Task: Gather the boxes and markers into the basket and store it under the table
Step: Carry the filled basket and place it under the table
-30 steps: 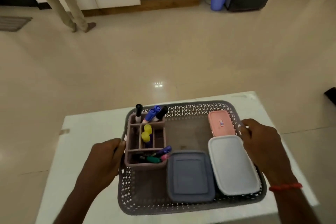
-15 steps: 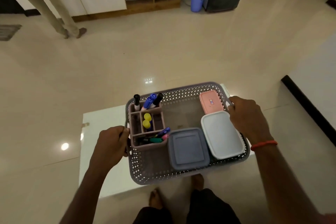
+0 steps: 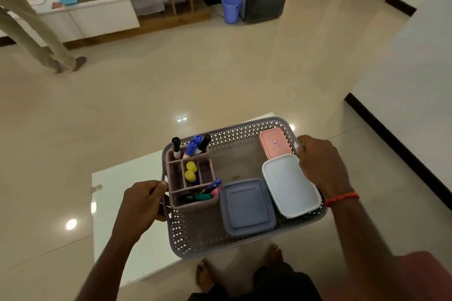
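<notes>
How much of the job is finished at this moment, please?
Done: the pink box, white box, grey box and the organiser with markers all sit in the basket. In hand: the left hand and right hand grip its side handles, holding it over the near edge of the table. Left: store it under the table.

One wide-angle camera is riding on the person's head, facing forward and steeply down from standing height. It is sitting close over the basket (image 3: 195, 239) and table (image 3: 122, 190) (both low in the frame), while taking in the floor (image 3: 220, 68) well beyond.
</notes>
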